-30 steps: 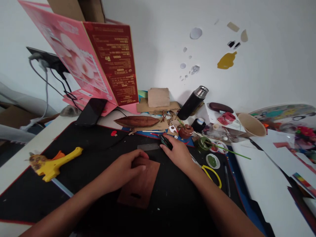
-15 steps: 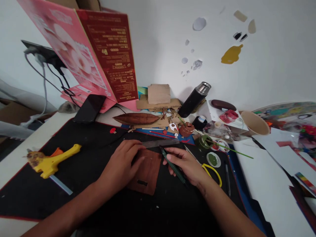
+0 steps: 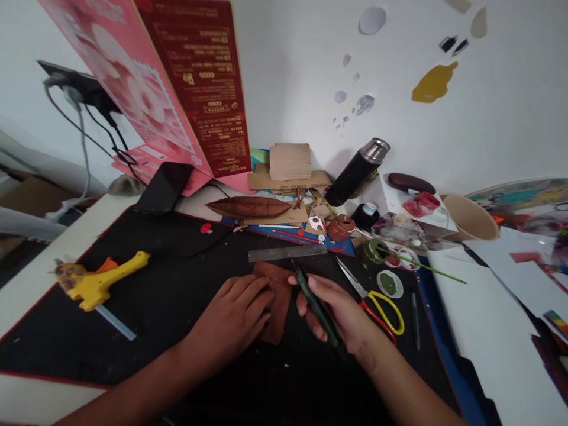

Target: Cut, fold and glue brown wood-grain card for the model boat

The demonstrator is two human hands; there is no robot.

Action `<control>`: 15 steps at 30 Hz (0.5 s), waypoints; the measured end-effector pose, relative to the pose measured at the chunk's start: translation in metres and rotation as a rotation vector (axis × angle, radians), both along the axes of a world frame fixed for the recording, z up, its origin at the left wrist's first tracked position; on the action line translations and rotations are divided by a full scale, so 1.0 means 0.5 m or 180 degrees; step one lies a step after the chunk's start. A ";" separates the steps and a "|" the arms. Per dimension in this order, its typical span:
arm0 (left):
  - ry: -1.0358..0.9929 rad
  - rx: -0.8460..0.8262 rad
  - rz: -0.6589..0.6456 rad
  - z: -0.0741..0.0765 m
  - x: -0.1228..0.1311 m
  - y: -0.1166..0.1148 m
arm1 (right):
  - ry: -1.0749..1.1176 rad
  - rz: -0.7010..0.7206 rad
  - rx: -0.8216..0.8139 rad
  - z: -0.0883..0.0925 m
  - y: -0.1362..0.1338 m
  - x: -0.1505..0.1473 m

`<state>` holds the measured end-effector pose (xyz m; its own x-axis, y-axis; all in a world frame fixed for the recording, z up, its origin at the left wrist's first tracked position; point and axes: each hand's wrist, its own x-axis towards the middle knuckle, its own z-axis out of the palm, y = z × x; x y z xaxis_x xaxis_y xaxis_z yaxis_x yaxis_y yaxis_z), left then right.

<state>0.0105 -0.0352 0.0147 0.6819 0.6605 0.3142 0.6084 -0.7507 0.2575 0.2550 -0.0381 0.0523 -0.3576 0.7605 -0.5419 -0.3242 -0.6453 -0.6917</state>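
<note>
My left hand (image 3: 235, 310) lies over the left part of a flat brown card (image 3: 280, 302). Its fingers are bent and drawn together against the card; the thumb and the card's cut-out slot are hidden. In my right hand (image 3: 339, 310) is a slim dark green craft knife (image 3: 316, 300), its pointed end toward the card's upper right corner. A clear ruler (image 3: 287, 253) lies just beyond the card. Scissors (image 3: 370, 296) with one yellow and one red handle rest right of my right hand, blades pointing away.
A yellow glue gun (image 3: 104, 278) lies on the black mat (image 3: 177, 266) at left, near a phone (image 3: 163, 188). At the back are a brown boat-shaped piece (image 3: 248, 207), a black flask (image 3: 355, 177) and paint jars (image 3: 371, 252). A dark pen (image 3: 415, 319) is at right.
My left hand has slid right and down over the card, with its fingers drawn in and the slot covered. The ruler and scissors show more fully. My right hand keeps the knife.
</note>
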 end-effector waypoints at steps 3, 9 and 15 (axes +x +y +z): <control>0.0004 0.0147 -0.0021 -0.001 0.002 -0.003 | 0.0174 0.0099 0.0232 0.025 0.001 0.007; 0.0051 0.0101 0.0005 -0.011 0.005 -0.005 | 0.0179 0.0348 -0.0078 -0.001 -0.011 -0.002; 0.0040 -0.0093 -0.0244 -0.003 -0.004 0.005 | 0.0062 0.0052 0.0144 0.037 0.016 0.003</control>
